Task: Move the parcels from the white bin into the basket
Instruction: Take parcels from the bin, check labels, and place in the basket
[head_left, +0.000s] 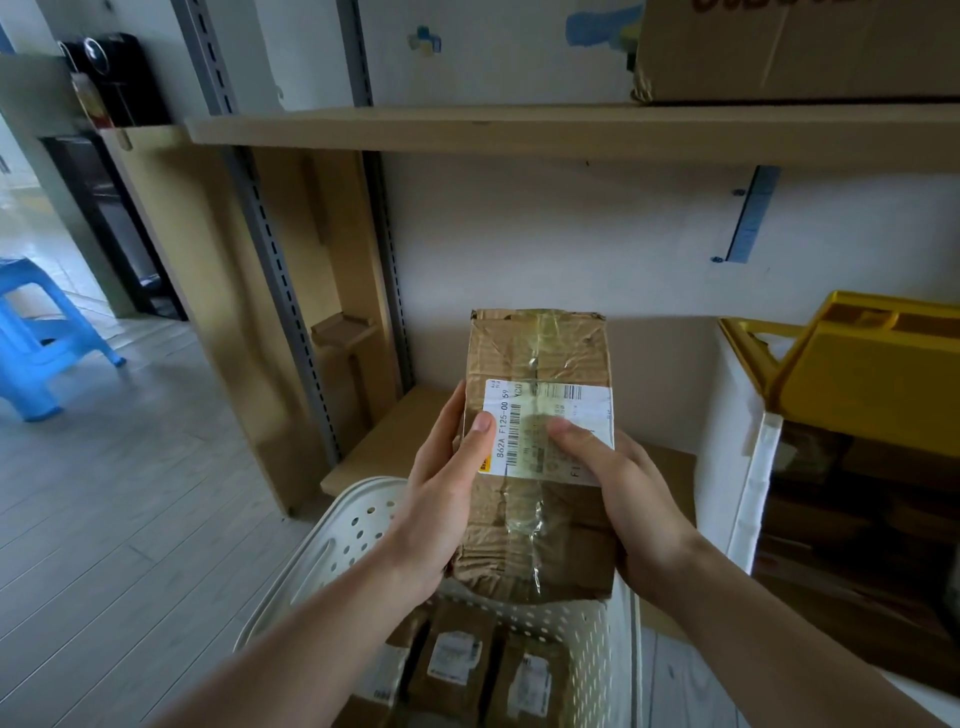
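Lower the crumpled, taped brown cardboard parcel (537, 452) level into the white perforated plastic basket (587, 631) directly below the fingers, onto the parcels already there. The left hand (441, 499) and right hand (634, 499) clasp its long sides, thumbs on the white label. Its long axis points away from the person.

Both forearms are bare up to the frame's bottom edge, with no sleeve in view. The left hand (441, 499) and right hand (631, 506) show short, unpainted nails.
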